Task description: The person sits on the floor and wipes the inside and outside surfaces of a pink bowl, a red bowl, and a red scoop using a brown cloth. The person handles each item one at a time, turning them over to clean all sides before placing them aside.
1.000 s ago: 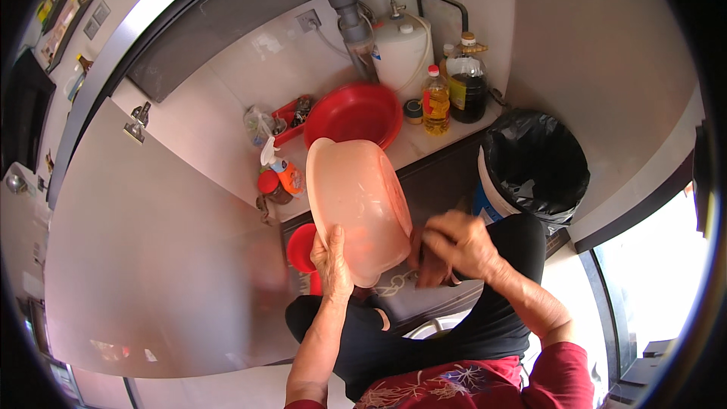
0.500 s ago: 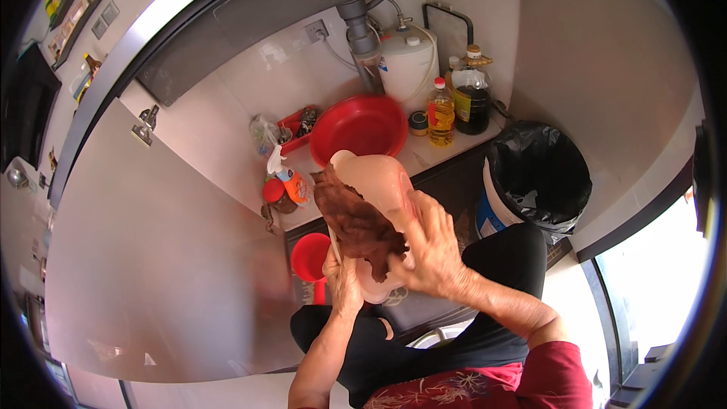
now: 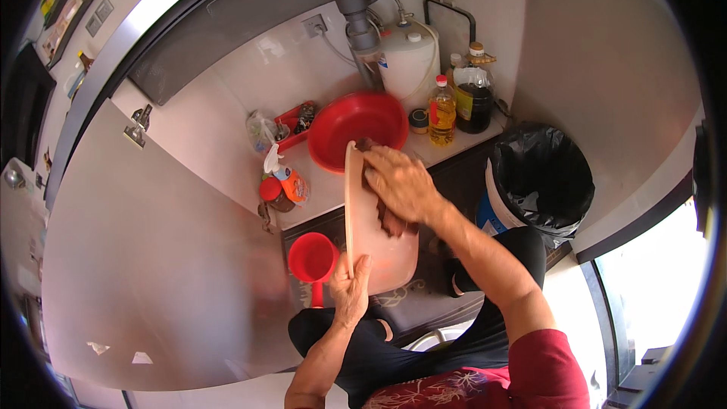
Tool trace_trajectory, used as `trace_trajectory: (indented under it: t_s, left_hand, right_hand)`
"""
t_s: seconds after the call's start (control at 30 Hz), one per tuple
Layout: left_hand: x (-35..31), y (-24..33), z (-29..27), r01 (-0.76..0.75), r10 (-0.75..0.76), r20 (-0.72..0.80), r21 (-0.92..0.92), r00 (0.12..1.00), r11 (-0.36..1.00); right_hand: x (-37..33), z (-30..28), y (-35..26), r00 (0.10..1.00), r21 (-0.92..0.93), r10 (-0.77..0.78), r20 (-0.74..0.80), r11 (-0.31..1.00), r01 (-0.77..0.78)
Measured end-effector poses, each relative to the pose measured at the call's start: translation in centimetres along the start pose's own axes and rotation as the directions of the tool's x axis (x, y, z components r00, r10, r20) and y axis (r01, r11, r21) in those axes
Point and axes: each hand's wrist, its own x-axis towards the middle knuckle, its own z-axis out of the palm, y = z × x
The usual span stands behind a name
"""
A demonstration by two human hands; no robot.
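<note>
Two hands are at work on one pink tub [image 3: 379, 269]. The tub is tipped on its side in front of the knees, with its rim to the left. The left hand [image 3: 350, 299] holds the tub by the low end of the rim, with the thumb on the outside wall. The right hand [image 3: 405, 185] lies flat on a brown cloth [image 3: 394, 225] and holds it to the outside of the tub, near the top. That hand is a bit blurry, and some of the cloth is hidden under it.

Just left of the left hand is a red dipper [image 3: 312, 256], with its handle toward the person. Behind the tub, on the shelf [image 3: 322, 208], is a big red bowl [image 3: 356, 125]. Left of the bowl are a red tray [image 3: 291, 123] and a clear bag [image 3: 259, 130]. Nearer the left door [image 3: 166, 257] are a spray bottle [image 3: 294, 185] and a jar [image 3: 282, 198] with a red lid. Right of the bowl are a small pot [image 3: 419, 122], a yellow oil bottle [image 3: 441, 120] and a dark bottle [image 3: 475, 106]. A white tank [image 3: 409, 68] is behind them, beside a gray pipe [image 3: 360, 34]. By the right knee is a bin [image 3: 501, 198], lined with a black bag [image 3: 556, 182].
</note>
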Motion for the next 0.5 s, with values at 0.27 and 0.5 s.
trace_trajectory:
  t_s: [0.27,0.5]
  left_hand:
    - [-0.2,-1.3,-0.3,-0.05,0.042,0.093,0.087,0.995,0.995]
    - [0.6,-2.9,-0.7,-0.332,0.275,0.191,0.423,0.942,0.843]
  right_hand:
    - [2.6,-0.5,2.9,0.984,0.3,0.173,-0.053,0.942,-0.149]
    - [-6.6,-0.1,-4.7,0.81,0.054,-0.554,-0.191,0.818,0.572]
